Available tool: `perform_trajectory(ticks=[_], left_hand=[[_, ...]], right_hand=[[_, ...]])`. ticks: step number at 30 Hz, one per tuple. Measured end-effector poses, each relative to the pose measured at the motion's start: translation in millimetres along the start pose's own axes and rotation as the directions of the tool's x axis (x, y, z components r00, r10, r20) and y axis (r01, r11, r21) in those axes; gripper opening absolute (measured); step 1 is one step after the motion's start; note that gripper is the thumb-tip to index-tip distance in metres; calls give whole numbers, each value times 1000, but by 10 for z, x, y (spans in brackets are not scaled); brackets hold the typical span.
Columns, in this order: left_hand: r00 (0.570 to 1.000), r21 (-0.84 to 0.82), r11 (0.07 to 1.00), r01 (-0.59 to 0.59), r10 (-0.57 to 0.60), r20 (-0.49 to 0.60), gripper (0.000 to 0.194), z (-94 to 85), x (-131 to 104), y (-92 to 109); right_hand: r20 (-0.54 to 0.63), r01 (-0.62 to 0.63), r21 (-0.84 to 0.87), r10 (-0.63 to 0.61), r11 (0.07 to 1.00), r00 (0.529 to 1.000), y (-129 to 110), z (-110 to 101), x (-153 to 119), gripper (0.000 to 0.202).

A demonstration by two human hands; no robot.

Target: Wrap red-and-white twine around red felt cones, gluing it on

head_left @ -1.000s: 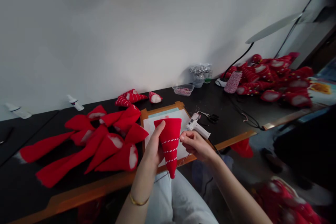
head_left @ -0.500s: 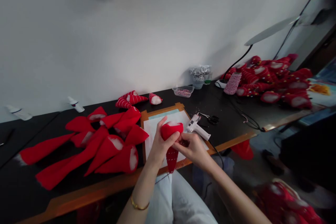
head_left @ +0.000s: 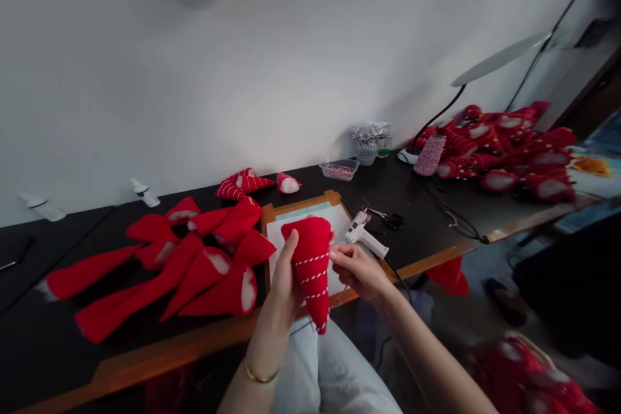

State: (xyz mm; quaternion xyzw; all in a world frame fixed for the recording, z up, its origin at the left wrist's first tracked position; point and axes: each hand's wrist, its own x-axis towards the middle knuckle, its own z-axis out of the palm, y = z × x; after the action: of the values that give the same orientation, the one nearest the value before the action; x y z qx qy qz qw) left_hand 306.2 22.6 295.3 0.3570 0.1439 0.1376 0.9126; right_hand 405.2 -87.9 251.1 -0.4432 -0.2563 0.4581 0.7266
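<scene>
My left hand is wrapped round a stuffed red felt cone, tip pointing down, wide end up. Red-and-white twine circles the cone in several spaced rows, from the tip to about its middle. At the cone's right side my right hand is closed in a pinch on the twine, a strand of which trails below the fingers. A white glue gun lies just beyond my right hand, with black-handled scissors behind it. Under my hands is a white sheet on a board.
Several plain stuffed red cones lie at the left. Twine-wrapped cones lie near the wall. A clear tray, a twine spool and a lamp stand toward the right, before a heap of decorated red cones.
My left hand has turned the cone, so its twine-wrapped side now faces me and the white stuffing at its wide end is hidden. My right hand has moved slightly right, to the cone's edge.
</scene>
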Motion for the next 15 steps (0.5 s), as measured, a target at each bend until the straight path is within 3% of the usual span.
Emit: perform_trajectory(ticks=[2,5,7,9,10,11,13,15], left_hand=[[998,-12,999,-42,42,38,73,-22,23,-36],[990,77,990,-119,124,-68,71,-92,60,-68],[966,149,968,-204,224,-129,73,-143,84,-77],[953,192,946,-261,284,-104,81,-178,101,-83],[955,221,939,-262,285,-82,86,-185,104,-84],[958,258,933,-252,279,-72,90,-184,104,-83],[960,302,927,-224,263,-94,90,-164,89,-68],[973,254,952,-170,203,-111,77,-134,60,-29]], right_hand=[[6,-16,18,16,1000,1000,2,42,3,48],[-86,5,-15,-6,1000,996,-11,57,18,49],[-235,119,-188,-162,975,958,-13,60,28,47],[-302,223,-443,-379,868,875,-11,80,18,43],[-272,249,-530,-440,810,856,-13,98,-1,41],[-212,256,-561,-436,787,874,-21,118,-30,40],[-52,217,-460,-270,861,961,-62,147,-115,44],[79,124,-265,-106,956,991,-132,140,-206,47]])
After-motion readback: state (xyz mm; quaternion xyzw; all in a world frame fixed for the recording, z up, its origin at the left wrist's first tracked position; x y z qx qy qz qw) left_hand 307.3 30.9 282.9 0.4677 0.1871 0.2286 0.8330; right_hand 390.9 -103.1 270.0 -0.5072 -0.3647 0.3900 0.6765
